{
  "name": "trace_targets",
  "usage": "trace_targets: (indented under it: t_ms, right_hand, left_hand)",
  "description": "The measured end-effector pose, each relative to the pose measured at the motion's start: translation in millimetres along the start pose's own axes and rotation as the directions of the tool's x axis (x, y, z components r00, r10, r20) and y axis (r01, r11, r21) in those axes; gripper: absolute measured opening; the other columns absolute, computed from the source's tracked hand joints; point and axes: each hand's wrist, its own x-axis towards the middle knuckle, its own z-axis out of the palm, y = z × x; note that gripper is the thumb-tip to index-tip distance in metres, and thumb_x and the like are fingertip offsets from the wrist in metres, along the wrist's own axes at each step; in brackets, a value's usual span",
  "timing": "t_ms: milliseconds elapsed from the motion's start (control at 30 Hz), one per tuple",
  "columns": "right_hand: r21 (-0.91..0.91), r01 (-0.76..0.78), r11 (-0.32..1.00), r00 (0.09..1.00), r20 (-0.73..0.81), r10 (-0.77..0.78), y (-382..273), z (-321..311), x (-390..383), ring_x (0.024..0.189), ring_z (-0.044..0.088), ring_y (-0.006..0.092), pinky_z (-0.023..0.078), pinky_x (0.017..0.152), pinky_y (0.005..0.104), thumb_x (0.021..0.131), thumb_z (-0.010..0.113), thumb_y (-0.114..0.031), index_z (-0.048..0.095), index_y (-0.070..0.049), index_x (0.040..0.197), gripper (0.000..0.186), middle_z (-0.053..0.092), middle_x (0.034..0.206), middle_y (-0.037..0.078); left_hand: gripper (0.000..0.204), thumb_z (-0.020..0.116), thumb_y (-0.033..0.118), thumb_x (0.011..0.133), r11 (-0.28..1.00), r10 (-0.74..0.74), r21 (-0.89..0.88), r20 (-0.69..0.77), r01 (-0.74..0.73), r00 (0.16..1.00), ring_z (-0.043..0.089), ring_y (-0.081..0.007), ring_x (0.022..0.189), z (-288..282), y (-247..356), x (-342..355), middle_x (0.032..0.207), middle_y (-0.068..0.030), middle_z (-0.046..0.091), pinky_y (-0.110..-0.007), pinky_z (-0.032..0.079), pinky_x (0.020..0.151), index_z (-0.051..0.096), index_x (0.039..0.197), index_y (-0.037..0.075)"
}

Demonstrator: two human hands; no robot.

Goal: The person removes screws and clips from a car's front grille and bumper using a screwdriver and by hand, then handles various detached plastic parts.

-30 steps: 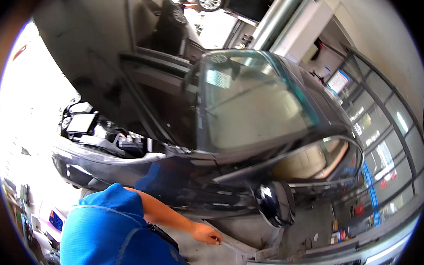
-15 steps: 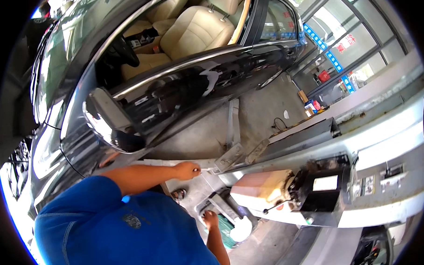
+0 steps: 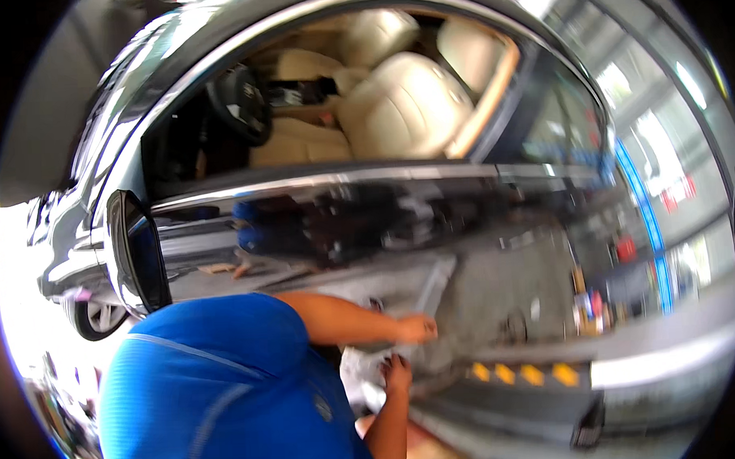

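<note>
Over the floor beside a black car [image 3: 343, 222], my left hand [image 3: 418, 329] hangs at the end of my outstretched arm. Its fingers are curled closed, and whatever may be inside is too small to name. My right hand [image 3: 397, 372] is just below it, the two apart. Motion blur smears the right fingers, so their grip is unclear. Behind both hands lies a pale grey, blurred patch of floor. The car's door faces me with its window down, showing beige seats [image 3: 404, 107] and a dark steering wheel [image 3: 240, 104].
A black side mirror [image 3: 137, 250] juts out at left. A grey metal lift arm [image 3: 436, 292] reaches under the car. Yellow-and-dark stripes [image 3: 518, 375] mark a beam at right. Small boxes [image 3: 590, 311] stand near the glass wall [image 3: 665, 179].
My view has swung toward the car door, and the green box and the lift's post unit have left the picture. My right hand has come up close to my left.
</note>
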Motion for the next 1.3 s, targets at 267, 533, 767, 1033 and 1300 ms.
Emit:
trace_targets:
  t_ms: [267,533,767,1033,1300]
  right_hand:
    - [-0.117,-0.12,0.986,0.988,-0.109,0.107,-99.5,-130.6,295.6,0.069,0.061,0.0199,0.046,0.054,0.0299,0.088,0.057,-0.027,0.054,-0.007,0.109,0.029,0.061,0.09,0.008]
    - [0.075,-0.245,0.967,0.882,-0.396,0.254,-300.0,-261.5,398.7,0.067,0.06,0.0206,0.047,0.054,0.0312,0.086,0.058,-0.022,0.057,-0.002,0.108,0.03,0.06,0.091,0.011]
    - [0.058,-0.295,0.954,0.861,-0.418,0.292,-354.1,-418.4,529.2,0.06,0.057,0.0203,0.044,0.049,0.0314,0.084,0.061,-0.021,0.062,-0.002,0.095,0.022,0.059,0.076,0.007]
    - [-0.023,-0.485,0.874,0.858,-0.206,0.47,-471.2,-635.5,718.4,0.057,0.056,0.0179,0.041,0.045,0.0279,0.087,0.058,-0.02,0.059,-0.007,0.095,0.016,0.056,0.074,0.004]
    - [-0.759,-0.003,0.651,0.972,-0.156,-0.177,-773.4,-821.4,875.7,0.095,0.064,0.0315,0.049,0.082,0.0368,0.084,0.059,-0.03,0.062,0.0,0.102,0.035,0.066,0.097,0.018]
  left_hand:
    - [0.034,0.057,0.033,0.087,0.988,-0.121,-0.088,0.06,0.126,0.991,0.061,-0.0201,0.086,-89.6,31.9,298.1,0.095,-0.0093,0.065,-0.036,0.049,0.074,0.061,0.105,0.005]
    - [0.018,0.049,0.026,0.096,0.671,-0.374,-0.684,0.02,0.286,0.927,0.044,-0.0083,0.055,-152.7,136.9,515.0,0.072,-0.0007,0.054,-0.023,0.03,0.042,0.056,0.098,0.01]
    - [0.018,0.048,0.026,0.096,0.587,-0.358,-0.782,-0.021,0.208,0.933,0.044,-0.0079,0.055,-134.3,185.7,705.1,0.07,-0.0004,0.053,-0.022,0.029,0.043,0.054,0.099,0.01]
    - [0.02,0.048,0.03,0.096,0.63,-0.328,-0.776,-0.218,0.04,0.919,0.041,-0.0092,0.052,-33.9,202.8,990.3,0.067,-0.0008,0.05,-0.022,0.027,0.043,0.053,0.097,0.011]
    - [0.021,0.048,0.027,0.096,0.601,-0.271,-0.799,-0.226,-0.018,0.936,0.042,-0.0081,0.055,82.0,321.0,1261.2,0.071,-0.0016,0.05,-0.021,0.026,0.044,0.052,0.1,0.007]
